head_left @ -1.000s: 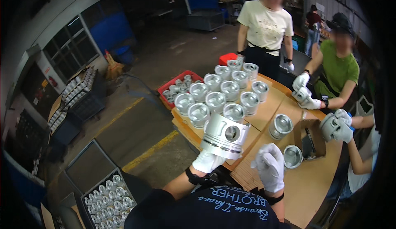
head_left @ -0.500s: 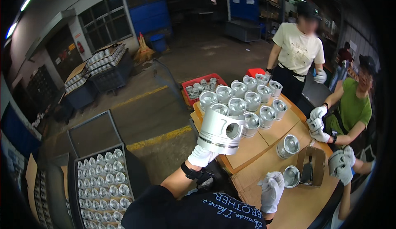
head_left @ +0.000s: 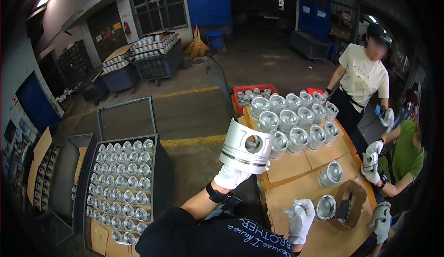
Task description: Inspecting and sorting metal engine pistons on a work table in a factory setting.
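Note:
A large silver engine piston (head_left: 247,147) is raised in my white-gloved left hand (head_left: 232,177), which grips it from below. Its grooved end faces down, and a round pin hole shows in its side. My right hand (head_left: 301,217), also gloved, is held over the cardboard-covered table (head_left: 296,206) with its fingers curled together; anything inside them is hidden. Beside it lies a piston on its side (head_left: 326,207), and a bit farther away stands another piston (head_left: 330,173). Several more pistons (head_left: 298,139) stand in rows at the table's far end.
A small open cardboard box (head_left: 358,206) sits near my right hand. A cart of pistons (head_left: 121,183) stands at my left, and a red crate (head_left: 237,92) beyond the table. On the right are a person in a cream shirt (head_left: 365,69) and one in green (head_left: 407,153), whose gloved hands hold a piston.
My view has turned left, so the room has shifted right and more of the piston cart shows. The raised piston stays in my left hand. My right hand keeps its curled shape.

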`<state>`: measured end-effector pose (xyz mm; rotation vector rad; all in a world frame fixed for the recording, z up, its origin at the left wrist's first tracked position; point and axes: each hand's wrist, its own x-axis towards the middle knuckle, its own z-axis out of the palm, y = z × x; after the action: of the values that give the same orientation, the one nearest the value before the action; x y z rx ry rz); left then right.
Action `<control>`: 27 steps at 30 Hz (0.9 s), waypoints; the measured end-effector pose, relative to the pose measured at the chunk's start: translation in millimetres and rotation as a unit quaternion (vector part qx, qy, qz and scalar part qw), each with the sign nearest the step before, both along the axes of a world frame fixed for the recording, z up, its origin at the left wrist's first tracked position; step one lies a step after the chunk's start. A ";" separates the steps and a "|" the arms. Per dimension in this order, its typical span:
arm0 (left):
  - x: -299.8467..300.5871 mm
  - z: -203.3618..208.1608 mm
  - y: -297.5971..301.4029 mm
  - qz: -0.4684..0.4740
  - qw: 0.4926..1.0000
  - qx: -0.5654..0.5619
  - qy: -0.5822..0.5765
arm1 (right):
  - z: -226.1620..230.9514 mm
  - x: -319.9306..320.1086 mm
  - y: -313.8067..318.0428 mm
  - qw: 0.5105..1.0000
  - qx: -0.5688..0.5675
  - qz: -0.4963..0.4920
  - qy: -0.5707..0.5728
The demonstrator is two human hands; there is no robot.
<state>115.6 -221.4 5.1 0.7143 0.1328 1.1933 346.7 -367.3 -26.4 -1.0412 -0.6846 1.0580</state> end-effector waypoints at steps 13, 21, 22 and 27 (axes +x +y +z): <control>37.3 -4.4 40.2 -0.172 0.985 -0.002 0.004 | 10.7 3.3 1.1 0.996 -0.009 -0.083 0.008; 56.4 2.3 71.0 -0.198 0.980 -0.027 0.016 | 5.8 4.4 6.6 0.989 -0.019 -0.145 -0.008; 57.4 3.9 73.7 -0.197 0.980 -0.028 0.018 | 5.1 4.8 7.3 0.988 -0.014 -0.152 -0.006; 70.3 10.1 81.8 -0.202 0.979 -0.033 0.018 | 12.8 1.7 4.1 0.980 -0.030 -0.195 -0.021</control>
<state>185.9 -139.6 15.2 0.6676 0.0528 0.7848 348.4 -363.2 -13.6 -1.1946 -0.4583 0.7200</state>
